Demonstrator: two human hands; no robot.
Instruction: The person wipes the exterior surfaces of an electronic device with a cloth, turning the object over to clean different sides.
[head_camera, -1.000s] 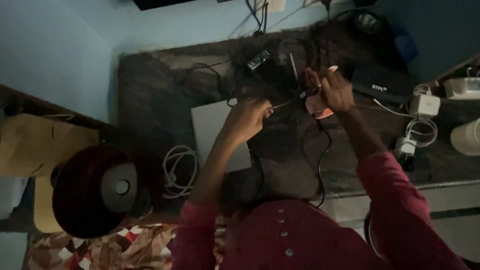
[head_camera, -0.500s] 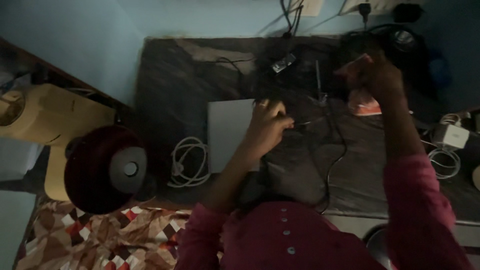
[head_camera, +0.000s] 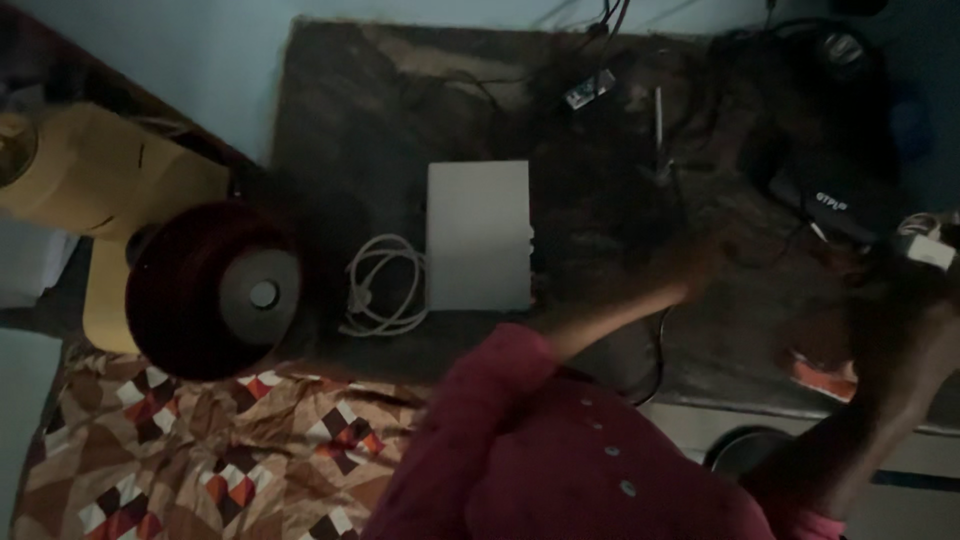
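Dim, blurred view from above. Left hand (head_camera: 700, 262) stretched out over the dark bench (head_camera: 380, 110), approx centre of frame; motion blur, can't tell if fingers are open or closed, nothing seen in them. Just at its 9 o'clock lies a flat white box (head_camera: 478, 236), w/ a coiled white cable (head_camera: 385, 285) further at 9.

Right hand (head_camera: 905, 300) at the frame's 3 o'clock edge, fingers curled round a small white plug block (head_camera: 930, 248) at its top; grip itself too dark to confirm.

Black device (head_camera: 835, 200) w/ tangle of dark cords at 11 o'clock of the right hand. Orange object (head_camera: 822, 370) on the bench at its 7 o'clock. Dark red round fan (head_camera: 215, 290) off the bench at the frame's 9 o'clock, patterned cloth (head_camera: 200, 450) below.
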